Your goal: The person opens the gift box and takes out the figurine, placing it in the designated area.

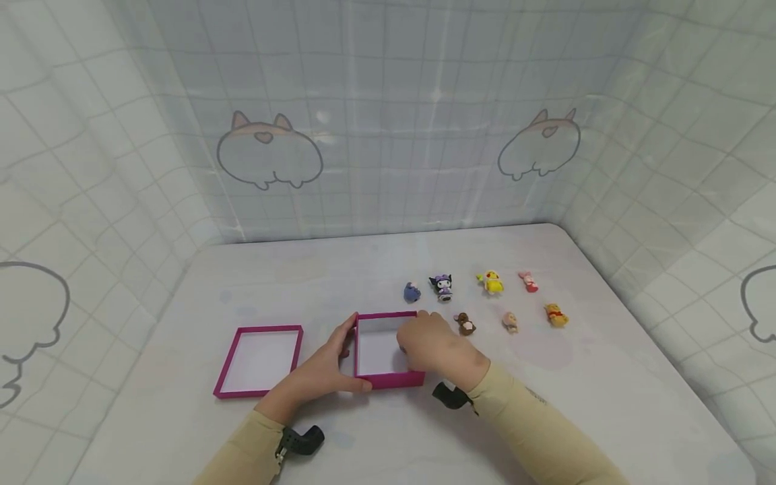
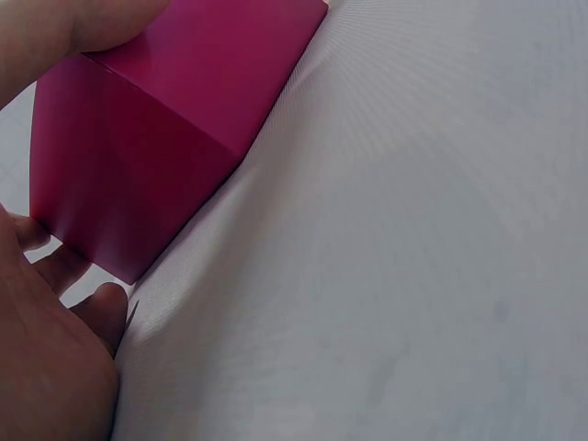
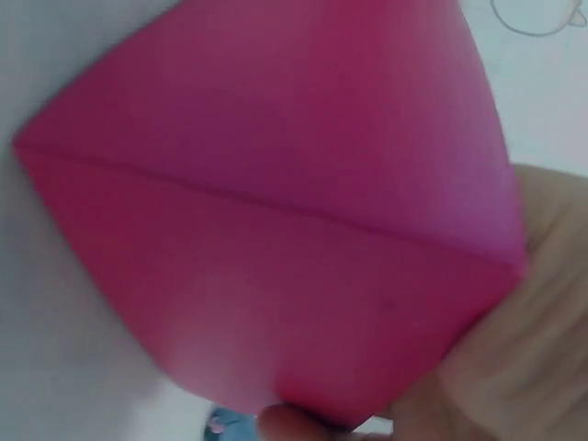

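Note:
A magenta box with a white inside sits open-topped at the middle of the table. My left hand grips its left side, thumb at the front corner and fingers along the left wall. In the left wrist view two magenta outer walls meet at that corner. Over the right wall, my right hand holds the box with curled fingers. The right wrist view shows the outer walls close up, with a fingertip at the edge. The right hand hides part of the box's inside.
A shallow magenta-rimmed lid lies left of the box. Small figurines stand or lie to the right: a blue one, a black-and-purple one, a brown one, a yellow one and several more. Tiled-pattern curtains surround the table.

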Demonstrator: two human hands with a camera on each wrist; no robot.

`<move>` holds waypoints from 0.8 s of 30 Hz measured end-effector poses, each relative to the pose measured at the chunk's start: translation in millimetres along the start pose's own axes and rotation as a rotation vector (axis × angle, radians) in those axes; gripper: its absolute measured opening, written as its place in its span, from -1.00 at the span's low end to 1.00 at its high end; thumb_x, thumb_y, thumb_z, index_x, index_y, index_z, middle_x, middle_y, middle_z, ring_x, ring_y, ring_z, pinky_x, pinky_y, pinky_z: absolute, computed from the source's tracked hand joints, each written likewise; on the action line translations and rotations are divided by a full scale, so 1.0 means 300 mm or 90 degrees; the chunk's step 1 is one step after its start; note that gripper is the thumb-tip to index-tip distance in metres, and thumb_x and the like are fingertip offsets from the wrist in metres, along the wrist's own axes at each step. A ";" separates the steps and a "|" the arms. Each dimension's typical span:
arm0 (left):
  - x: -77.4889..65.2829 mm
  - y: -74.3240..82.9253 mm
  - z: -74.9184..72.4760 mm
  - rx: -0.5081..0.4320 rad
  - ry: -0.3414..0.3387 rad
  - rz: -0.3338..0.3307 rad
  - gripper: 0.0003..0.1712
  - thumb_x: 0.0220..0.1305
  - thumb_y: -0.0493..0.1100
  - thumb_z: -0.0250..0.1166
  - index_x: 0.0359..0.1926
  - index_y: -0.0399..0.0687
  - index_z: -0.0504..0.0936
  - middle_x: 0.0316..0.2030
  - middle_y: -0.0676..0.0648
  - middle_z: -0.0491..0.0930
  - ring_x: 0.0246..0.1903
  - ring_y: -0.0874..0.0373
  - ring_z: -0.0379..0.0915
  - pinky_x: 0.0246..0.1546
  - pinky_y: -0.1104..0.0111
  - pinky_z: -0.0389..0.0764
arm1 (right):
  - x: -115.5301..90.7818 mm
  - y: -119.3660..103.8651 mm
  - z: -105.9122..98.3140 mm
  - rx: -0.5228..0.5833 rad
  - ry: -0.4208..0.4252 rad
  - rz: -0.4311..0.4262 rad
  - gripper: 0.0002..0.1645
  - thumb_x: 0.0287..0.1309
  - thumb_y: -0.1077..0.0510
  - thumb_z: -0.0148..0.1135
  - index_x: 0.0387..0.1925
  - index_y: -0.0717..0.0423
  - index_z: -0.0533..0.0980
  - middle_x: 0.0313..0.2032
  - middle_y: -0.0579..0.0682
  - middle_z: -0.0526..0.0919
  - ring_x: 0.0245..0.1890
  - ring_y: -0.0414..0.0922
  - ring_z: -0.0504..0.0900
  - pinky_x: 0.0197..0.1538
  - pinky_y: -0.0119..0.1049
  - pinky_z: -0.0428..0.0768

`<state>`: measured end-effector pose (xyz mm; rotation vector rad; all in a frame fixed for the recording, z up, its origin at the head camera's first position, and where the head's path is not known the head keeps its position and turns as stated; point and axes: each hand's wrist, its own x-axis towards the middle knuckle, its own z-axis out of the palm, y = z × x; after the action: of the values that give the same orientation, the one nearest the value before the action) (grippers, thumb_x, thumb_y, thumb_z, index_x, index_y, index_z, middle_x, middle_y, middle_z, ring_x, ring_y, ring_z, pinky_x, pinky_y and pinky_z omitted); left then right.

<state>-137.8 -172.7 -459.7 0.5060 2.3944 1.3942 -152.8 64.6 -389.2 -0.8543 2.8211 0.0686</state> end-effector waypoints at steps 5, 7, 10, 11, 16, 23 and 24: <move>0.003 -0.003 0.004 0.005 0.004 -0.006 0.50 -0.24 0.23 0.64 0.56 0.34 -0.21 0.53 0.05 -0.09 0.47 0.04 -0.06 0.35 0.12 0.25 | 0.007 0.025 0.031 0.076 0.021 -0.012 -0.69 -0.10 0.04 0.54 -0.21 -0.16 0.71 -0.49 -0.34 0.56 -0.31 -0.12 0.43 -0.22 -0.16 0.49; 0.004 -0.005 0.004 0.006 0.007 -0.009 0.50 -0.25 0.24 0.64 0.56 0.34 -0.20 0.53 0.05 -0.09 0.47 0.04 -0.05 0.34 0.12 0.26 | 0.009 0.031 0.036 0.096 0.021 -0.019 -0.65 -0.12 -0.01 0.56 -0.20 -0.18 0.71 -0.51 -0.37 0.53 -0.31 -0.14 0.43 -0.24 -0.19 0.48; 0.006 -0.009 0.005 0.007 0.010 -0.013 0.51 -0.28 0.26 0.64 0.56 0.37 -0.20 0.52 0.09 -0.08 0.46 0.07 -0.04 0.34 0.12 0.27 | 0.010 0.035 0.036 0.114 0.023 -0.029 -0.66 -0.12 -0.02 0.58 -0.21 -0.17 0.70 -0.52 -0.37 0.52 -0.31 -0.15 0.42 -0.26 -0.21 0.47; 0.007 -0.009 0.005 0.006 0.011 -0.012 0.51 -0.28 0.27 0.64 0.56 0.38 -0.19 0.52 0.09 -0.08 0.46 0.08 -0.03 0.34 0.12 0.27 | 0.010 0.036 0.035 0.116 0.022 -0.028 -0.65 -0.12 -0.03 0.58 -0.21 -0.17 0.70 -0.51 -0.36 0.53 -0.31 -0.15 0.42 -0.26 -0.21 0.47; 0.007 -0.008 0.004 0.005 0.011 -0.009 0.50 -0.28 0.27 0.64 0.56 0.39 -0.19 0.52 0.12 -0.06 0.46 0.10 -0.03 0.33 0.14 0.29 | 0.011 0.032 0.034 0.107 0.012 0.000 -0.58 -0.09 -0.07 0.57 -0.11 -0.18 0.69 -0.47 -0.33 0.52 -0.28 -0.15 0.41 -0.22 -0.20 0.47; 0.007 -0.009 0.003 -0.001 0.008 -0.002 0.51 -0.27 0.25 0.64 0.57 0.33 -0.20 0.52 0.06 -0.07 0.46 0.08 -0.03 0.33 0.14 0.28 | 0.010 0.025 0.039 0.094 0.031 0.013 -0.78 -0.12 -0.06 0.57 -0.39 -0.18 0.69 -0.57 -0.30 0.48 -0.35 -0.14 0.39 -0.24 -0.16 0.43; 0.008 -0.009 0.002 -0.002 0.008 -0.002 0.51 -0.26 0.24 0.64 0.57 0.32 -0.20 0.53 0.06 -0.07 0.46 0.07 -0.03 0.33 0.14 0.27 | 0.010 0.024 0.038 0.095 0.030 0.015 -0.81 -0.10 -0.05 0.57 -0.41 -0.18 0.70 -0.58 -0.31 0.48 -0.35 -0.14 0.39 -0.24 -0.17 0.42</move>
<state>-140.0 -172.4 -462.6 0.4946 2.4019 1.4031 -157.3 70.1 -401.0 -0.8004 2.8361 -0.1589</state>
